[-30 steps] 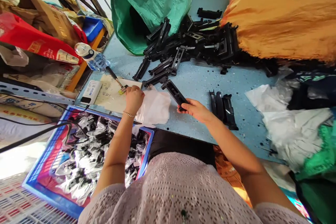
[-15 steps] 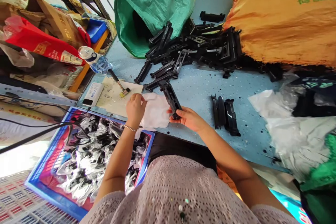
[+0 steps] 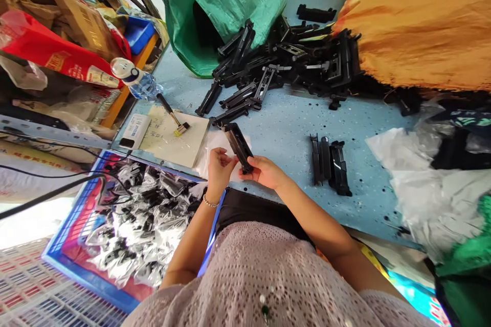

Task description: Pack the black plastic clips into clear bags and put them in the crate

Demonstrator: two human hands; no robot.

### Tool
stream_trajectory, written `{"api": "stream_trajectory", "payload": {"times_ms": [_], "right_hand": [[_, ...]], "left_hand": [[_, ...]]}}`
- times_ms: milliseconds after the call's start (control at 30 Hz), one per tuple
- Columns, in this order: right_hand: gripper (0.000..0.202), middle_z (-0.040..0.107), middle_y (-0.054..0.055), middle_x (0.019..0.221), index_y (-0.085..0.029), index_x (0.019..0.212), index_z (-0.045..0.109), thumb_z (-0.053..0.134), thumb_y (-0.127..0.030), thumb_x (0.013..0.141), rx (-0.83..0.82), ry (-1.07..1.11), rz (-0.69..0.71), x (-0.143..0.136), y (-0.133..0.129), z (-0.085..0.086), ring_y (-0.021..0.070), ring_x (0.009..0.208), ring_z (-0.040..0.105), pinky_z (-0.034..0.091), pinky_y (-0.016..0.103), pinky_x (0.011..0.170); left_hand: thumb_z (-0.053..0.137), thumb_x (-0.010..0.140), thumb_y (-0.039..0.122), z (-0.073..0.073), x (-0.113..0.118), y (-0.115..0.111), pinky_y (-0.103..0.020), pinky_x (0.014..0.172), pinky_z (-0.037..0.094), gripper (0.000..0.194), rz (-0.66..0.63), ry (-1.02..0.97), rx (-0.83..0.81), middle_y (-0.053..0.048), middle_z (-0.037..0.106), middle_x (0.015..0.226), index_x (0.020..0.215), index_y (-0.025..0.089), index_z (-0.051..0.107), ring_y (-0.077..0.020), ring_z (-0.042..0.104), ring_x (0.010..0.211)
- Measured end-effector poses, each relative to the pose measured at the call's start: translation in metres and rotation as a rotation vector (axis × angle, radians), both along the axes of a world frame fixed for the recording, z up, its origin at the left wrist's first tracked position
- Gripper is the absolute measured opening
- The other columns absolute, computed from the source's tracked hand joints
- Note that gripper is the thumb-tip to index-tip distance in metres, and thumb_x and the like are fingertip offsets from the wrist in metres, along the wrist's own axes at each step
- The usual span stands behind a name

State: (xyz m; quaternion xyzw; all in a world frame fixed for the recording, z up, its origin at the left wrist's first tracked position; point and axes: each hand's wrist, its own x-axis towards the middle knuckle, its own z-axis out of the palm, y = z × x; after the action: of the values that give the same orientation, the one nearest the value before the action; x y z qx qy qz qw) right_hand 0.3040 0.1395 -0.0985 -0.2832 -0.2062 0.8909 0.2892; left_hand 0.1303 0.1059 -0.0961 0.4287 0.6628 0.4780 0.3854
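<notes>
My right hand (image 3: pixel 264 171) grips the lower end of a long black plastic part (image 3: pixel 238 144), which is tilted with its far end up and to the left. Close beside it, my left hand (image 3: pixel 220 171) has thumb and fingers pinched together near the part's lower end; what they hold, if anything, is too small to make out. Thin clear plastic bags (image 3: pixel 205 156) lie flat on the table under and behind both hands. To the right, several similar black parts (image 3: pixel 330 166) stand side by side.
A pile of black parts (image 3: pixel 264 82) spills from a green sack (image 3: pixel 230 5); an orange sack (image 3: pixel 418 25) is behind right. At left are a brush (image 3: pixel 172 115), cardboard sheet (image 3: pixel 187 145), bottle (image 3: pixel 140 82) and blue basket (image 3: pixel 72 278) of bagged parts. White plastic (image 3: pixel 406 173) lies right.
My left hand has moved right, from the plastic bags to beside the black part. My right hand has shifted slightly left with the part. The view has tilted a little.
</notes>
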Motion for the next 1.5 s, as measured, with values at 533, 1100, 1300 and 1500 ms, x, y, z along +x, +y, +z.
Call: {"api": "stream_trajectory", "payload": {"times_ms": [533,1100,1300,1500], "right_hand": [[0.047,0.071,0.005,0.116,-0.025,0.122,0.07,0.081,-0.041,0.079,0.53,-0.494,-0.068,0.052,-0.023,0.013,0.0227,0.104,0.067,0.056,0.039,0.096],[0.06,0.066,0.01,0.119,-0.028,0.143,0.051,0.068,-0.046,0.088,0.565,-0.733,-0.053,0.023,-0.05,0.004,0.0288,0.112,0.066,0.057,0.049,0.099],[0.051,0.051,0.005,0.153,-0.035,0.152,0.048,0.055,-0.034,0.101,0.817,-0.458,0.161,0.026,-0.071,0.047,0.0253,0.137,0.055,0.046,0.047,0.119],[0.041,0.055,0.002,0.15,-0.038,0.14,0.061,0.06,-0.031,0.1,0.819,-0.165,0.374,-0.008,-0.079,0.056,0.0222,0.135,0.058,0.053,0.042,0.112]], "left_hand": [[0.049,0.092,0.01,0.024,-0.033,0.0,-0.036,0.091,0.059,0.046,-0.353,0.683,0.174,-0.014,0.066,0.13,0.135,0.019,0.062,-0.0212,0.069,0.104],[0.043,0.093,0.007,0.004,0.017,-0.044,-0.045,0.108,0.057,0.079,-0.8,0.63,0.452,-0.021,0.041,0.158,0.165,0.021,0.012,-0.0291,0.052,0.141],[0.063,0.094,0.026,0.068,-0.021,-0.06,-0.035,0.094,0.064,0.046,-0.629,0.541,0.433,-0.012,0.063,0.128,0.139,0.02,0.055,-0.0207,0.067,0.115],[0.066,0.091,0.031,0.123,-0.091,-0.115,-0.025,0.072,0.061,0.036,-0.625,0.596,0.118,-0.009,0.068,0.115,0.125,0.02,0.067,-0.0128,0.069,0.084]]}}
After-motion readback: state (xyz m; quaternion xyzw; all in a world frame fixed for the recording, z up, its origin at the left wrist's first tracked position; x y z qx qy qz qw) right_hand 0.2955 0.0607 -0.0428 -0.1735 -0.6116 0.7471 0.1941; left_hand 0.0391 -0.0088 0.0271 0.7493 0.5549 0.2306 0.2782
